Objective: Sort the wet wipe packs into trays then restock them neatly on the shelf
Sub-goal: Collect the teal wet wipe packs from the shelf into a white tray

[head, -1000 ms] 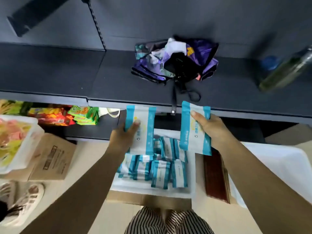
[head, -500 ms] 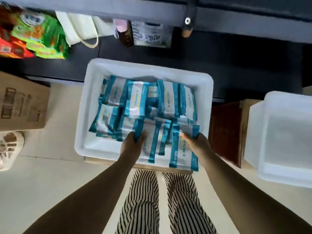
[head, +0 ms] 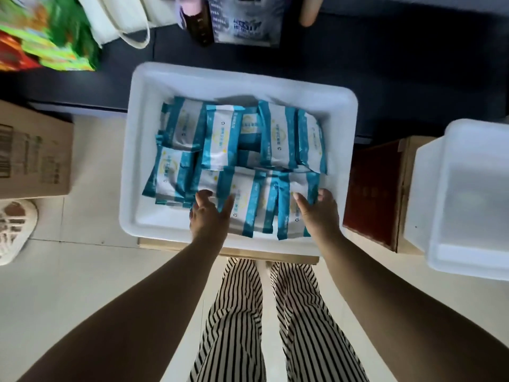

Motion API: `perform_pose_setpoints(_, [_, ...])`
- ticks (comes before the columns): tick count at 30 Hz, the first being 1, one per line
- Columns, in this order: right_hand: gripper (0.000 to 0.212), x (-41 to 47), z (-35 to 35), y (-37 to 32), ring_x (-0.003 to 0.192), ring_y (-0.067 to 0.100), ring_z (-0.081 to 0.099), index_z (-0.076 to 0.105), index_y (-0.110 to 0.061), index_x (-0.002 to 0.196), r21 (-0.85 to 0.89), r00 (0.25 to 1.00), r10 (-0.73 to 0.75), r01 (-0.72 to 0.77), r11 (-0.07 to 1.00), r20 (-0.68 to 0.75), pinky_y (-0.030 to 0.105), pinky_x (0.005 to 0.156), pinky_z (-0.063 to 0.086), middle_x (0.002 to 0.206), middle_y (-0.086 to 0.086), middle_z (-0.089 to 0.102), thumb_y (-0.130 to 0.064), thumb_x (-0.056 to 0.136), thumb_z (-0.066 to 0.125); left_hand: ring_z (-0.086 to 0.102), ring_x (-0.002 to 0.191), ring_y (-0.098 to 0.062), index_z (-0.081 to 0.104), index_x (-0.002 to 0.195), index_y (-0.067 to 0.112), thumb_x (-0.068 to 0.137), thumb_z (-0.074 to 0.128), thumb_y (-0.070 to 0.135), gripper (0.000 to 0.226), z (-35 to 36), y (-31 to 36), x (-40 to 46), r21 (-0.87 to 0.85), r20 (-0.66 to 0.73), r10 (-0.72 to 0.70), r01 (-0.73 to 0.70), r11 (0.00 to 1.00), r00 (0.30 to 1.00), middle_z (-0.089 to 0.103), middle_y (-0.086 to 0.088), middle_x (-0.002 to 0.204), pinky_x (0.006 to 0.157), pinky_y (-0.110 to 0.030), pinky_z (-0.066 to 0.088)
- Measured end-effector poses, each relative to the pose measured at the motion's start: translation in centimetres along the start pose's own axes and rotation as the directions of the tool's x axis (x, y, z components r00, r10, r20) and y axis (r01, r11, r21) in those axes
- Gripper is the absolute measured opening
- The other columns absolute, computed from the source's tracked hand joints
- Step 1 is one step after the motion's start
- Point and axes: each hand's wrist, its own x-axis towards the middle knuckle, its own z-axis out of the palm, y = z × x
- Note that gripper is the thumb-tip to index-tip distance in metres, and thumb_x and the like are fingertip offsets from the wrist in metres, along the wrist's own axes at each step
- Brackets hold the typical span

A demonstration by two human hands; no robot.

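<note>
Teal-and-white soft plastic wet wipe packs (head: pixel 242 150) sit loosely piled in the white rectangular plastic tray (head: pixel 143 221), centre of view. Left hand (head: pixel 208 216) at 6 o'clock of the pile, fingers spread and relaxed, resting on a front-row pack, no grip. Right hand (head: pixel 319 213) at 5 o'clock, fingers straight, flat against the rightmost front pack, also no grip. Second translucent white tray (head: pixel 468 260) at 3 o'clock, looks empty. Packs likely light, squashy, film slick; they overlap and will slide. Best hold: pinch across the short width mid-body, thumb on top, not the crimped end seals.
</note>
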Motion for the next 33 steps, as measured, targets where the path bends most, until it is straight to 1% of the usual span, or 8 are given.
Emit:
perform_pose_setpoints(2, [0.064, -1.4, -2.1, -1.4, 0.125, 0.029, 0.045, 0.038, -0.006, 0.136, -0.008, 0.999, 0.009, -0.008, 1.000, 0.045, 0.036, 0.101, 0.039, 0.137, 0.013, 0.047, -0.043, 0.087, 0.057, 0.043, 0.117, -0.034, 0.041, 0.126, 0.007, 0.088, 0.053, 0.045, 0.055, -2.0, 0.6, -1.6, 0.064, -0.005, 0.092, -0.091, 0.994, 0.996, 0.050, -0.018, 0.125, 0.097, -0.041, 0.034])
perform_pose_setpoints(5, [0.051, -3.8, -6.5, -4.4, 0.117, 0.024, 0.053, 0.047, -0.007, 0.130, -0.022, 0.996, -0.056, 0.058, 0.998, 0.065, 0.024, 0.088, 0.039, 0.130, 0.011, 0.055, -0.034, 0.089, 0.060, 0.046, 0.117, -0.033, 0.047, 0.126, 0.008, 0.088, 0.056, 0.042, 0.052, -6.2, 2.0, -3.5, 0.213, 0.032, 0.311, -0.311, 0.926, 0.950, 0.054, -0.016, 0.124, 0.097, -0.042, 0.036])
perform_pose_setpoints(9, [0.039, -8.1, -13.8, -9.7, 0.102, 0.017, 0.058, 0.057, -0.011, 0.119, -0.122, 0.981, -0.194, 0.195, 0.973, 0.021, 0.022, 0.077, 0.039, 0.117, 0.006, 0.063, -0.036, 0.089, 0.058, 0.066, 0.088, -0.038, 0.063, 0.110, -0.002, 0.085, 0.055, 0.048, 0.057, -12.7, 6.9, -5.4, 0.370, 0.076, 0.633, -0.612, 0.699, 0.770, 0.068, -0.021, 0.096, 0.076, -0.044, 0.053])
perform_pose_setpoints(11, [0.034, -10.3, -17.6, -12.7, 0.103, 0.018, 0.059, 0.060, -0.013, 0.113, -0.176, 0.962, -0.268, 0.257, 0.950, -0.045, 0.022, 0.077, 0.038, 0.113, 0.004, 0.065, -0.037, 0.089, 0.058, 0.068, 0.078, -0.037, 0.066, 0.102, -0.003, 0.075, 0.060, 0.044, 0.055, -15.5, 10.5, -6.4, 0.427, 0.112, 0.769, -0.729, 0.534, 0.629, 0.070, -0.020, 0.089, 0.066, -0.044, 0.055])
perform_pose_setpoints(16, [0.035, -16.7, -28.4, -21.4, 0.109, 0.023, 0.057, 0.062, -0.014, 0.110, -0.227, 0.852, -0.425, 0.368, 0.902, -0.306, 0.026, 0.081, 0.039, 0.110, 0.004, 0.066, -0.041, 0.088, 0.058, 0.054, 0.104, -0.025, 0.052, 0.116, 0.010, 0.092, 0.024, 0.059, 0.061, -23.2, 22.1, -11.4, 0.472, -0.004, 0.994, -0.876, 0.098, 0.109, 0.066, -0.014, 0.110, 0.089, -0.034, 0.039])
perform_pose_setpoints(21, [0.033, -24.8, -36.8, -27.7, 0.103, 0.021, 0.059, 0.064, -0.012, 0.106, -0.291, 0.652, -0.590, 0.516, 0.805, -0.476, 0.032, 0.088, 0.045, 0.105, 0.003, 0.068, -0.039, 0.086, 0.061, 0.046, 0.101, -0.021, 0.065, 0.107, 0.003, 0.091, 0.033, 0.056, 0.064, -29.8, 31.1, -18.1, 0.568, -0.101, 0.976, -0.816, -0.102, -0.193, 0.067, -0.014, 0.103, 0.089, -0.031, 0.034])
perform_pose_setpoints(25, [0.031, -30.0, -41.5, -30.2, 0.096, 0.020, 0.060, 0.064, -0.016, 0.094, -0.401, 0.526, -0.672, 0.544, 0.737, -0.521, 0.030, 0.083, 0.046, 0.098, 0.000, 0.068, -0.045, 0.085, 0.061, 0.059, 0.097, -0.025, 0.064, 0.106, 0.009, 0.078, 0.045, 0.050, 0.054, -33.4, 35.7, -22.1, 0.624, -0.097, 0.958, -0.767, -0.151, -0.268, 0.067, -0.007, 0.100, 0.082, -0.037, 0.050])
perform_pose_setpoints(33, [0.029, -34.8, -49.4, -30.6, 0.096, 0.020, 0.059, 0.063, -0.017, 0.093, -0.548, 0.351, -0.731, 0.494, 0.675, -0.585, 0.030, 0.080, 0.045, 0.095, 0.001, 0.067, -0.045, 0.086, 0.059, 0.060, 0.100, -0.031, 0.063, 0.111, 0.005, 0.081, 0.041, 0.051, 0.059, -36.5, 43.8, -29.8, 0.665, -0.118, 0.914, -0.715, -0.216, -0.387, 0.065, -0.011, 0.106, 0.088, -0.042, 0.045])
